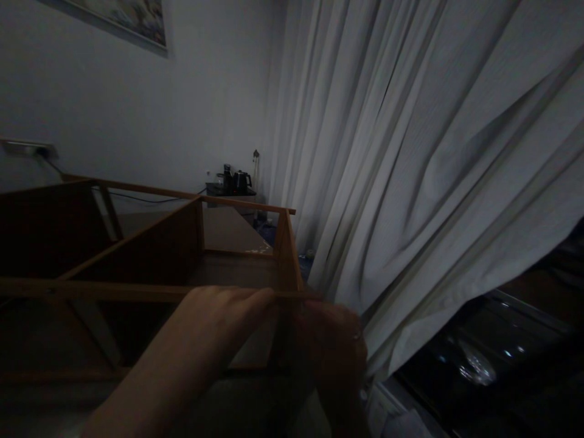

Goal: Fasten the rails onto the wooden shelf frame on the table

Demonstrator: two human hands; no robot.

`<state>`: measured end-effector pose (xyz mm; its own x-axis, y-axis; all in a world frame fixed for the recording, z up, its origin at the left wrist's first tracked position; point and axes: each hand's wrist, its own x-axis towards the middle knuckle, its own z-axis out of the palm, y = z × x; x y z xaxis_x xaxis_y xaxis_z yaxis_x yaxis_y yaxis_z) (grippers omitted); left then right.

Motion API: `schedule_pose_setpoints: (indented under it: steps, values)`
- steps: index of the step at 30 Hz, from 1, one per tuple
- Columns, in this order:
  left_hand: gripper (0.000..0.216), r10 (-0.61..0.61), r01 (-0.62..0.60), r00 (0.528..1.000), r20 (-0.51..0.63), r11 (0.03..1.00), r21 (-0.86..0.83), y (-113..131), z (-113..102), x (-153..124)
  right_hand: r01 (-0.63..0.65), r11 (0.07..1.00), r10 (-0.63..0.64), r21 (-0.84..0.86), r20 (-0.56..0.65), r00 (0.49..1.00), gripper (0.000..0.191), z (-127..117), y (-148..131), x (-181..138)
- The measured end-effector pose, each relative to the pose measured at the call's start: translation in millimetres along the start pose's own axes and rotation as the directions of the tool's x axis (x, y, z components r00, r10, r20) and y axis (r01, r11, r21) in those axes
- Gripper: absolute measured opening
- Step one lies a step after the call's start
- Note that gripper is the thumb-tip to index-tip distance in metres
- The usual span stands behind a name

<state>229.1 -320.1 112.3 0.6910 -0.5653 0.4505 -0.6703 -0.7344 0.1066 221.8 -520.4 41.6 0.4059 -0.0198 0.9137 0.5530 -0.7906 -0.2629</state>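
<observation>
A wooden shelf frame with open compartments fills the lower left in a dim room. My left hand rests on its near top rail, fingers curled over the rail close to the right corner. My right hand sits just right of that corner, fingers bent against the frame's end post; what it grips is lost in the dark. A ring shows on one finger.
A long white curtain hangs at the right, its hem lifted over a dark window. A kettle and cups stand on a small table by the far wall. A framed picture hangs at upper left.
</observation>
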Motion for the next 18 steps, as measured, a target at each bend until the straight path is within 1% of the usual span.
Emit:
schedule_pose_setpoints:
  steps: [1, 3, 6, 9, 11, 13, 16, 18]
  values:
    - [0.034, 0.038, -0.038, 0.998, -0.044, 0.999, -0.015, -1, 1, 0, 0.027, 1.0, -0.027, -0.002, 0.004, 1.0, 0.014, -1, 1, 2]
    - [0.029, 0.091, -0.094, 0.988, -0.125, 0.995, -0.017, -2, 3, 1, 0.052, 0.999, -0.053, 0.011, 0.041, 0.998, 0.015, -2, 4, 6]
    - [0.018, 0.131, -0.135, 0.97, -0.207, 0.991, -0.004, -3, 7, 3, 0.092, 0.993, -0.1, 0.07, 0.123, 0.987, 0.017, -3, 8, 12]
    - [0.017, 0.156, -0.177, 0.957, -0.244, 0.982, -0.07, -1, 12, 7, 0.13, 0.986, -0.145, 0.104, 0.16, 0.976, 0.02, -3, 12, 15]
    - [0.018, 0.162, -0.197, 0.952, -0.26, 0.973, -0.118, 0, 15, 10, 0.143, 0.986, -0.156, 0.089, 0.172, 0.973, 0.023, -1, 14, 14]
    - [0.019, 0.145, -0.188, 0.95, -0.276, 0.972, -0.139, 1, 18, 13, 0.141, 0.988, -0.15, 0.055, 0.203, 0.968, 0.026, 1, 17, 12]
    - [0.024, 0.136, -0.186, 0.94, -0.312, 0.973, -0.136, 0, 19, 17, 0.135, 0.991, -0.137, 0.023, 0.257, 0.957, 0.038, 4, 23, 11]
    - [0.027, 0.147, -0.194, 0.934, -0.326, 0.974, -0.116, 0, 18, 19, 0.173, 0.984, -0.174, 0.028, 0.278, 0.945, 0.051, 5, 28, 13]
